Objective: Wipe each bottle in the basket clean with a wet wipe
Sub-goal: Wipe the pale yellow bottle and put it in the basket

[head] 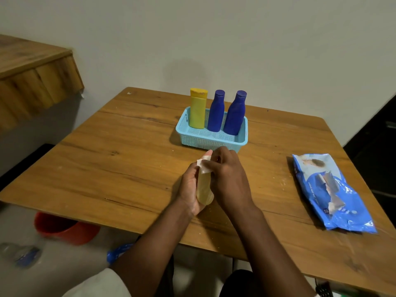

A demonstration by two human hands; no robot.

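A light blue basket point(211, 143) stands on the wooden table and holds a yellow bottle point(197, 110) and two dark blue bottles point(216, 112) point(235, 113), all upright. In front of the basket my left hand point(189, 187) grips a pale beige bottle point(204, 189) lying along its palm. My right hand point(228, 179) pinches a white wet wipe point(203, 166) against the upper part of that bottle. The bottle's cap end is hidden by the wipe and fingers.
A blue pack of wet wipes point(330, 189) lies on the table at the right. Below the table's left edge are a red bucket point(64, 229), a plastic bottle point(20, 254) on the floor and a blue bag point(119, 251).
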